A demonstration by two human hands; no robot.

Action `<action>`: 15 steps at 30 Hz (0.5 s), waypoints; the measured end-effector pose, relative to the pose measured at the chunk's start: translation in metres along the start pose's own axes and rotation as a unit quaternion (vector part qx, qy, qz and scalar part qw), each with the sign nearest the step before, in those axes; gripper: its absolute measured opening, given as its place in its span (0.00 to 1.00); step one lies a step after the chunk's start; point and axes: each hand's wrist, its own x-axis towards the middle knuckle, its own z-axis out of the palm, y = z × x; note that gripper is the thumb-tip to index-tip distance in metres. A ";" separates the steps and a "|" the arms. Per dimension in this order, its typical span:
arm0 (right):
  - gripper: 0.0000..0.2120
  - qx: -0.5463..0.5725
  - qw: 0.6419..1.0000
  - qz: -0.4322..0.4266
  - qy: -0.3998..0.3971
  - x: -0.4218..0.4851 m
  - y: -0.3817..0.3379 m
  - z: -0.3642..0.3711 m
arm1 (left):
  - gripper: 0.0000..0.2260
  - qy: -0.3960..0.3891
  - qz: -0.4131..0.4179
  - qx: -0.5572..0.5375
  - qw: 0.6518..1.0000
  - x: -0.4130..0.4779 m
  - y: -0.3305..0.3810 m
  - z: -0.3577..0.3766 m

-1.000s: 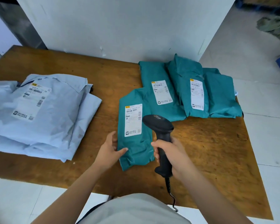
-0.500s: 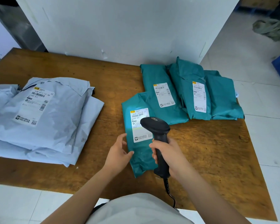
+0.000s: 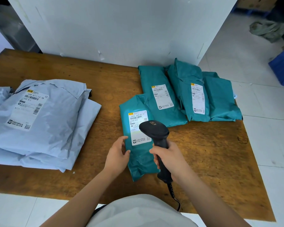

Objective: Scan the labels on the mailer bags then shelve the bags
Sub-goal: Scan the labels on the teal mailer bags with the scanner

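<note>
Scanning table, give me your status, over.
Left hand steadies the edge of the nearest teal mailer bag. Right hand grips the scanner, aimed at the label, light on it. Nothing blocks the label; bag not yet shelved.

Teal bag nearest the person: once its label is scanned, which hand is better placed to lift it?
Probably left. The left hand touches that bag and holds nothing; the right hand grips the scanner.

The scanner [image 3: 154, 130] covers the label's [image 3: 135, 128] corner; print seems illegible.
</note>
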 end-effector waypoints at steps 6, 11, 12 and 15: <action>0.05 -0.009 1.000 -0.001 -0.008 -0.001 -0.001 -0.001 | 0.22 0.015 0.010 -0.007 1.000 0.000 0.001 0.000; 0.04 -0.016 1.000 -0.003 -0.011 -0.003 -0.003 -0.002 | 0.22 0.019 0.007 -0.010 1.000 -0.001 0.001 -0.002; 0.04 -0.015 1.000 -0.002 -0.009 -0.003 -0.002 -0.002 | 0.22 0.021 0.009 -0.011 1.000 -0.001 0.001 -0.002; 0.04 -0.016 1.000 0.006 -0.006 -0.003 -0.002 -0.002 | 0.22 0.027 0.018 -0.009 0.999 -0.001 0.001 -0.004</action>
